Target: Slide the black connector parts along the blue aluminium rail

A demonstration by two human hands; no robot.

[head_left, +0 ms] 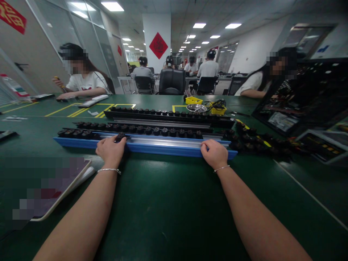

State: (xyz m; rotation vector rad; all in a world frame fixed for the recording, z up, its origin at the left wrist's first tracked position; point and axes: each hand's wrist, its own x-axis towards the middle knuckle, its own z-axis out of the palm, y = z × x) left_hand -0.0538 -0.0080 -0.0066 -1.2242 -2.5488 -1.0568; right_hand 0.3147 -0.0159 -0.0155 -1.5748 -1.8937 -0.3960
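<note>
A long blue rail lies crosswise on the green table, with a silvery metal strip along it. My left hand is at the rail's left part, its thumb and fingers closed round a small black round part. Several similar black parts sit on the rail to the left. My right hand grips the right part of the rail, fingers curled at the metal strip. Just behind is a row of black parts, and farther back a black rail carries more.
Loose black parts and a boxy unit are at the right, near a large black case. A tablet lies at the left. Yellow trays and a metal dish stand behind. People sit around.
</note>
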